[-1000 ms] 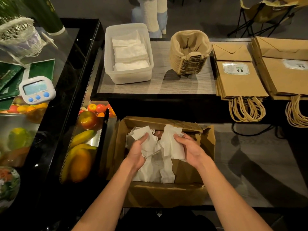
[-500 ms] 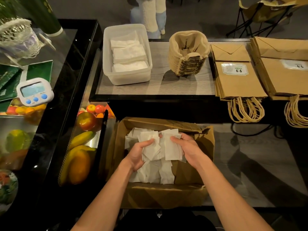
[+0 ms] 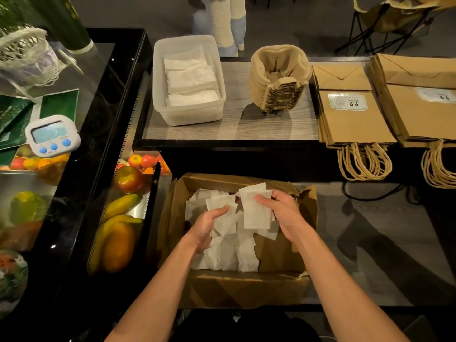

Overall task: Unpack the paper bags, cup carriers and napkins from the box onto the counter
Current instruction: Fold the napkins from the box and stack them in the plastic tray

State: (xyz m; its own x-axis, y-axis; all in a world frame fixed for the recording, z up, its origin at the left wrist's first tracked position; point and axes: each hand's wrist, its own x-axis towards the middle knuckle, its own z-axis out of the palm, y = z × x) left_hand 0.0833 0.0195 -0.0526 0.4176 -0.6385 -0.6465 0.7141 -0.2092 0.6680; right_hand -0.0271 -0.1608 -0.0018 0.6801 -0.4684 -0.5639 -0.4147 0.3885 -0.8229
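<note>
Counter (image 3: pixel 237 124) at twelve o'clock holds bags (image 3: pixel 355 119) and carriers (image 3: pixel 278 80); at six my left hand (image 3: pixel 204 225) and right hand (image 3: pixel 281 211) have drawn together, each gripping napkins (image 3: pixel 254 213) from the box (image 3: pixel 246 290).

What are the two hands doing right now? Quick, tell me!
Left hand: closed, fingers curled round a bunch of white napkins over the box.
Right hand: closed, holding more of the napkins.

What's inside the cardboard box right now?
Loose white napkins lie piled in the cardboard box. The left hand and right hand each grip a bunch. Bare cardboard shows on its right side. Anything beneath the pile is covered.
</note>
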